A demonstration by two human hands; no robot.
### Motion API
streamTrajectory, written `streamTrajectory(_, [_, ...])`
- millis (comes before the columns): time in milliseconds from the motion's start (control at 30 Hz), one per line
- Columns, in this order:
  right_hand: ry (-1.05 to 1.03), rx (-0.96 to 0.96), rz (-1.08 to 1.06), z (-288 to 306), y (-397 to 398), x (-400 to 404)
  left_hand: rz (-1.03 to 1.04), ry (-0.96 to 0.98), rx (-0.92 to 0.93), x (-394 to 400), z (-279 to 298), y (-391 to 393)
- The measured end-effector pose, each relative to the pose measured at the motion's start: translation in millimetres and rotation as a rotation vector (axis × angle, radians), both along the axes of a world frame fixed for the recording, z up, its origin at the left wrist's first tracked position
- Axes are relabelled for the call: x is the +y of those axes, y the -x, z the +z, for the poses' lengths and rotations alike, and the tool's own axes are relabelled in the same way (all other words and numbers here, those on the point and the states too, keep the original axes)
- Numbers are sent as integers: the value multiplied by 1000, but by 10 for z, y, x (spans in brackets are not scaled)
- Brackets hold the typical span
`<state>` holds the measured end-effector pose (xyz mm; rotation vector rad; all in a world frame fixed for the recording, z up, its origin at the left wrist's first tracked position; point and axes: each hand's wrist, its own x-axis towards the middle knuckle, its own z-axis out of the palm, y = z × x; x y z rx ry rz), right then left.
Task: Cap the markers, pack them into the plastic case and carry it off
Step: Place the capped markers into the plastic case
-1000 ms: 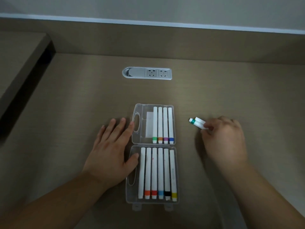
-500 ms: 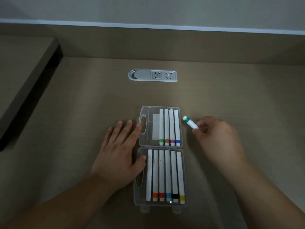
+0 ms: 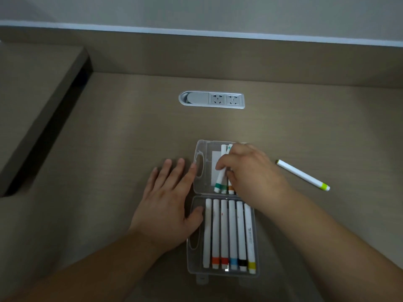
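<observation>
While pinched in right grip (image 3: 244, 171), teal marker (image 3: 220, 180) overlies case (image 3: 201, 144).

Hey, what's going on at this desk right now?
A person is packing markers into an open clear plastic case. Their right hand is setting a teal-banded marker into the far half, while the left hand rests flat beside the case. One lime-tipped marker lies loose on the desk.

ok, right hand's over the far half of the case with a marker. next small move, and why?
Probably lay the teal-banded marker flat into the far half of the case and let go. The right hand pinches it tilted over that row, and a lime-banded marker lies out on the desk, likely next.
</observation>
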<state>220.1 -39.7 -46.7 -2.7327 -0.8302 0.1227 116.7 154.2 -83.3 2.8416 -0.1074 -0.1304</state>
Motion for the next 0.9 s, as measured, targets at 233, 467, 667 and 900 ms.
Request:
streamTrajectory(233, [-215,124,-55,-65,12,26,0,6,-4,1,-18,-3])
streamTrajectory(467, [-279,211,-184,-83,-28,117,-3,6,1,1,-15,-4])
streamTrajectory(667, [-195,152,-301,-68,-18,136,-5,-11,9,2,-14,-7])
streamTrajectory(900, [-52,93,-253,-60,-27,155,2,-30,2,-5,-10,-9])
